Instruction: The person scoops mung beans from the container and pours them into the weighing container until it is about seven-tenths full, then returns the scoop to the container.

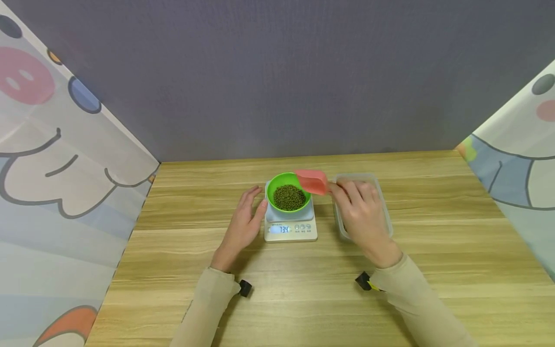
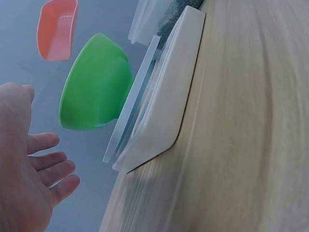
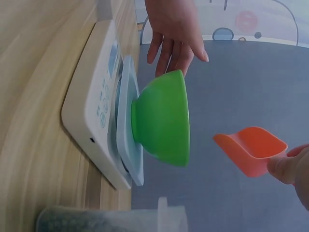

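A green bowl [image 1: 272, 189] holding small dark green beans [image 1: 289, 197] stands on a white kitchen scale [image 1: 291, 236], whose display reads 73.4. My right hand [image 1: 362, 212] grips the handle of a coral-red scoop [image 1: 313, 182]. In the head view the scoop overlaps the bowl's right rim; in the right wrist view the scoop [image 3: 251, 150] shows apart from the bowl [image 3: 161, 118], above its rim level. My left hand [image 1: 244, 221] is held beside the scale's left side, fingers extended, nothing in it. The left wrist view shows its fingers [image 2: 55, 169] apart from the bowl [image 2: 96, 84].
Right of the scale, under my right hand, is a clear plastic container [image 1: 383, 202] with green beans inside. All this rests on a wooden table [image 1: 303, 294]. A grey wall [image 1: 277, 82] rises behind, with cartoon-printed panels [image 1: 60, 159] on both sides.
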Tool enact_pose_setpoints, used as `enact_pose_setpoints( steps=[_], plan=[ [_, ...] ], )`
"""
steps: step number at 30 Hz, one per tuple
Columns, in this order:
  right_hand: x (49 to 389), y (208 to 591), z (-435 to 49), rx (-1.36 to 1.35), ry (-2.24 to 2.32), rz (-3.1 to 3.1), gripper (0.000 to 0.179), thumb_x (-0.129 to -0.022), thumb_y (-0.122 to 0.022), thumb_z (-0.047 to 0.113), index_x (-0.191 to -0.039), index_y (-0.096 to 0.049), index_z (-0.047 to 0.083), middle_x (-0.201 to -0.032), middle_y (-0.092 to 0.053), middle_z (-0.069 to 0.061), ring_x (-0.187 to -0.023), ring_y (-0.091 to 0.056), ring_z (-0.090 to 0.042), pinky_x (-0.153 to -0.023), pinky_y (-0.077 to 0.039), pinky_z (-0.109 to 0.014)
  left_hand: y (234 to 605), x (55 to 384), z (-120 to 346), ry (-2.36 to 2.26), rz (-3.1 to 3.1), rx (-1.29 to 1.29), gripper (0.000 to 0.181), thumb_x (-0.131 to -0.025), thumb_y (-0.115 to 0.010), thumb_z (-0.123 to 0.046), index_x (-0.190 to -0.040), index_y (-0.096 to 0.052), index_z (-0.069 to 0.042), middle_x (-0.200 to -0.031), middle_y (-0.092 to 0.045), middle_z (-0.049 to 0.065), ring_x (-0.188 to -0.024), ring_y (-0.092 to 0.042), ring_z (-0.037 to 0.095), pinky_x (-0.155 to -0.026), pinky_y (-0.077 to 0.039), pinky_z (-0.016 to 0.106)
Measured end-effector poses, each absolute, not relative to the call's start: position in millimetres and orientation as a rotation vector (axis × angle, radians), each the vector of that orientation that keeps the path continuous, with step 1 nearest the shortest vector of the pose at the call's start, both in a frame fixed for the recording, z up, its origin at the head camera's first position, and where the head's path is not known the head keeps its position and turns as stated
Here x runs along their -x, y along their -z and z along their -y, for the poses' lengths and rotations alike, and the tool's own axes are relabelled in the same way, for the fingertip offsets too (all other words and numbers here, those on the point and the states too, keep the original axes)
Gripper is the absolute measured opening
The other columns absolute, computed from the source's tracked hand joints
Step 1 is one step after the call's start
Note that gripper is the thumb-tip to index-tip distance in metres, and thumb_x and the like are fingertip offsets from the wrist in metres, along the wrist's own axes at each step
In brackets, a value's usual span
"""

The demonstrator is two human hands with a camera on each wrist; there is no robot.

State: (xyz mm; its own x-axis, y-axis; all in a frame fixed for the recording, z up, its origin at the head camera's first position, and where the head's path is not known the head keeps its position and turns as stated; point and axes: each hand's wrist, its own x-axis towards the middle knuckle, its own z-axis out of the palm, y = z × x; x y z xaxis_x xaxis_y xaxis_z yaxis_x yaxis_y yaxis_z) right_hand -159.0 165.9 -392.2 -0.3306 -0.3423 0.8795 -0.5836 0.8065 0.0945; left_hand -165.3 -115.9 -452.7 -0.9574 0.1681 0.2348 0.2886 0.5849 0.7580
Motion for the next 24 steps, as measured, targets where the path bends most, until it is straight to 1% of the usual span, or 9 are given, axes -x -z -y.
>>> enact_pose_setpoints(
  steps=[3, 10, 14, 17, 24],
  plan=[
    [158, 394, -170, -0.689, -0.318, 1.939, 0.016, -0.092, -0.072, 0.012, -0.102, -0.074, 0.000, -0.096, -0.070, -0.017, -0.081, -0.059, -0.036, -0.071, -0.047, -0.046, 454, 165, 116, 1.309, 2.667, 0.390, 0.056, -0.111, -0.044, -0.038, -0.151, -0.046, 0.001, -0.159, -0.042, 0.019, -0.148, -0.039, 0.036, -0.121, -0.033, 0.057],
    [155, 400, -182, -0.673, -0.460, 1.926, 0.016, -0.088, -0.078, 0.007, -0.102, -0.075, -0.001, -0.097, -0.072, -0.018, -0.084, -0.061, -0.039, -0.070, -0.044, -0.050, 454, 165, 117, 1.310, 2.665, 0.388, 0.055, -0.111, -0.044, -0.037, -0.151, -0.047, 0.000, -0.158, -0.043, 0.019, -0.148, -0.039, 0.035, -0.121, -0.033, 0.055],
    [153, 406, -190, -0.648, -0.483, 1.918, 0.018, -0.095, -0.073, 0.014, -0.099, -0.075, -0.003, -0.093, -0.070, -0.020, -0.080, -0.058, -0.041, -0.067, -0.041, -0.051, 455, 165, 119, 1.302, 2.682, 0.383, 0.056, -0.111, -0.043, -0.039, -0.152, -0.046, -0.001, -0.159, -0.042, 0.018, -0.148, -0.039, 0.035, -0.121, -0.033, 0.056],
    [150, 411, -199, -0.618, -0.487, 1.930, 0.027, -0.100, -0.066, 0.023, -0.098, -0.074, -0.004, -0.091, -0.069, -0.021, -0.077, -0.055, -0.040, -0.064, -0.039, -0.050, 455, 164, 121, 1.299, 2.693, 0.381, 0.057, -0.111, -0.043, -0.040, -0.152, -0.045, 0.000, -0.159, -0.041, 0.019, -0.148, -0.039, 0.036, -0.121, -0.033, 0.057],
    [139, 419, -221, -0.572, -0.516, 2.047, 0.035, -0.104, -0.061, 0.028, -0.101, -0.070, -0.005, -0.094, -0.067, -0.023, -0.078, -0.052, -0.042, -0.065, -0.035, -0.048, 456, 161, 126, 1.285, 2.704, 0.380, 0.057, -0.111, -0.043, -0.038, -0.152, -0.044, 0.001, -0.159, -0.041, 0.021, -0.148, -0.039, 0.038, -0.121, -0.033, 0.058]
  ],
)
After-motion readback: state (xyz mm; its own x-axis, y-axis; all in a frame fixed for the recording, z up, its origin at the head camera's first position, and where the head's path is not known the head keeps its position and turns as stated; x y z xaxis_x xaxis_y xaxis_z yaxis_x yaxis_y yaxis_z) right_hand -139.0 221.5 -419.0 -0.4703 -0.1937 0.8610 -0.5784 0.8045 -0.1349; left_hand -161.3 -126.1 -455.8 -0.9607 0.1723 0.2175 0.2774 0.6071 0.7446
